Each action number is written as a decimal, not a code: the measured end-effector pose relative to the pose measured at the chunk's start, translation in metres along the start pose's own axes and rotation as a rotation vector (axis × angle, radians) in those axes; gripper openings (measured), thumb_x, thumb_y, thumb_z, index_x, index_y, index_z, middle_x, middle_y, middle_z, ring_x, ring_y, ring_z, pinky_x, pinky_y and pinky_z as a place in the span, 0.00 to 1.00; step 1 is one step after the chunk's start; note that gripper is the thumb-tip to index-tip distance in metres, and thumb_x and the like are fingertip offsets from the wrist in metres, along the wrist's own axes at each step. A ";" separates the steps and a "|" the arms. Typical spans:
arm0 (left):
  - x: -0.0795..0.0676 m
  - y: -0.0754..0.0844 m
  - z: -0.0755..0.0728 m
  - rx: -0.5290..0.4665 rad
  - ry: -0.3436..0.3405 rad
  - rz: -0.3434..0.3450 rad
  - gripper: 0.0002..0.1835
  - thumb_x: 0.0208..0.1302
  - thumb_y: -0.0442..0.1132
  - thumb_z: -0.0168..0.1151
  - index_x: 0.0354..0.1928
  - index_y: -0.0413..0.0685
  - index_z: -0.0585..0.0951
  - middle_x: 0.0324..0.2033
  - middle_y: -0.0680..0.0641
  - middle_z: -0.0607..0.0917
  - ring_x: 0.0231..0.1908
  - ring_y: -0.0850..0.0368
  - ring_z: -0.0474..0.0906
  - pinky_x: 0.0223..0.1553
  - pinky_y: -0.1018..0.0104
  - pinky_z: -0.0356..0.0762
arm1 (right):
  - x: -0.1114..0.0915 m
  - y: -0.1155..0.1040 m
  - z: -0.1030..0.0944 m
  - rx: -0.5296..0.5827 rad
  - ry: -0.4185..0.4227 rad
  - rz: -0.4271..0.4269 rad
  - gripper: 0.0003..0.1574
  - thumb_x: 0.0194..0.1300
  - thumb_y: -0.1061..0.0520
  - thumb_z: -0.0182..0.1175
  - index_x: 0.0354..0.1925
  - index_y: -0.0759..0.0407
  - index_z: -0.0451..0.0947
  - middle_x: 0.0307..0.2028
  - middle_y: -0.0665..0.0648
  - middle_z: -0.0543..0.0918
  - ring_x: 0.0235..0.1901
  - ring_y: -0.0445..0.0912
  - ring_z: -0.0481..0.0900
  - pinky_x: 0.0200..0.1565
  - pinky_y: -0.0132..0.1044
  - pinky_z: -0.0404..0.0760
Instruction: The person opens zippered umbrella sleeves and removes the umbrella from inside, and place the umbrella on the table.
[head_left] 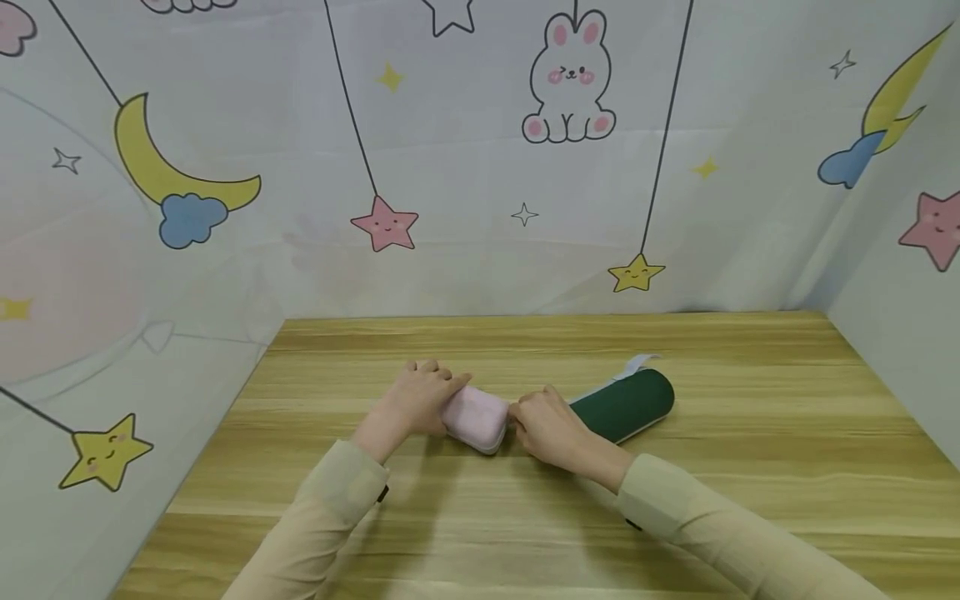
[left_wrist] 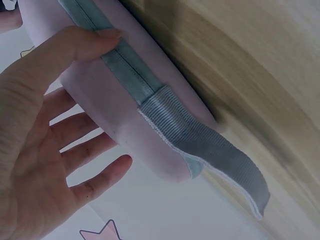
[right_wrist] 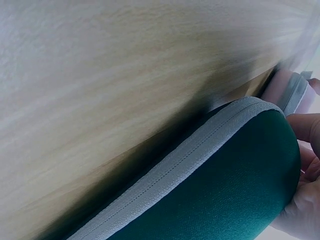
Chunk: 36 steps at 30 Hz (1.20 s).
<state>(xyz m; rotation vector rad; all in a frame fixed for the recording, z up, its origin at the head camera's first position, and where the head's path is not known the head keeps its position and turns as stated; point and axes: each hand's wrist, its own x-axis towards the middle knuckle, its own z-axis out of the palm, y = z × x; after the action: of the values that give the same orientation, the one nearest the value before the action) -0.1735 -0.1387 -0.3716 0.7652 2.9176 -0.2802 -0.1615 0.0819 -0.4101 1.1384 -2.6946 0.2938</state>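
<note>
A pink zippered glasses case stands on its long side on the table, held by my left hand at its left end. In the left wrist view, the thumb presses on the grey zipper band, with the other fingers behind the case. From its end hangs a grey ribbon loop. My right hand has its fingers curled at the right end of the pink case, pinching there; the pinched part is hidden. Just behind that hand lies a green zippered glasses case with a grey zipper band.
The wooden table extends around both cases. A pale ribbon loop sticks up at the green case's far side. White cloth printed with stars, a moon and a rabbit walls the table at the back and sides.
</note>
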 end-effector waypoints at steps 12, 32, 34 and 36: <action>0.002 0.004 0.000 0.004 -0.014 -0.030 0.45 0.44 0.48 0.75 0.68 0.52 0.69 0.53 0.44 0.82 0.55 0.43 0.74 0.56 0.43 0.71 | -0.001 0.003 0.001 -0.001 -0.002 -0.011 0.09 0.55 0.63 0.64 0.21 0.55 0.77 0.18 0.50 0.79 0.20 0.41 0.74 0.29 0.37 0.66; 0.005 0.009 -0.007 -0.013 -0.025 -0.071 0.37 0.42 0.50 0.75 0.58 0.46 0.77 0.48 0.42 0.84 0.48 0.43 0.78 0.47 0.48 0.76 | -0.002 0.007 0.002 -0.043 0.006 -0.047 0.15 0.53 0.63 0.66 0.17 0.54 0.71 0.17 0.50 0.77 0.18 0.40 0.69 0.29 0.34 0.60; 0.005 0.009 -0.007 -0.014 -0.023 -0.074 0.36 0.42 0.50 0.75 0.56 0.46 0.77 0.47 0.42 0.84 0.47 0.43 0.78 0.46 0.48 0.76 | -0.003 0.007 0.001 -0.041 -0.004 -0.046 0.15 0.53 0.63 0.66 0.17 0.54 0.71 0.17 0.50 0.77 0.18 0.40 0.69 0.29 0.33 0.58; 0.005 0.009 -0.007 -0.017 -0.024 -0.077 0.36 0.42 0.50 0.75 0.56 0.45 0.78 0.47 0.42 0.84 0.47 0.43 0.78 0.46 0.48 0.76 | -0.003 0.007 0.001 -0.037 -0.012 -0.044 0.14 0.54 0.63 0.65 0.18 0.54 0.72 0.17 0.50 0.77 0.18 0.40 0.69 0.29 0.33 0.57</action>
<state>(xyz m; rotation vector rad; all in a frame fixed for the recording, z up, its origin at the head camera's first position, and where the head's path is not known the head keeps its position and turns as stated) -0.1734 -0.1273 -0.3673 0.6437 2.9271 -0.2693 -0.1644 0.0879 -0.4124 1.1914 -2.6694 0.2301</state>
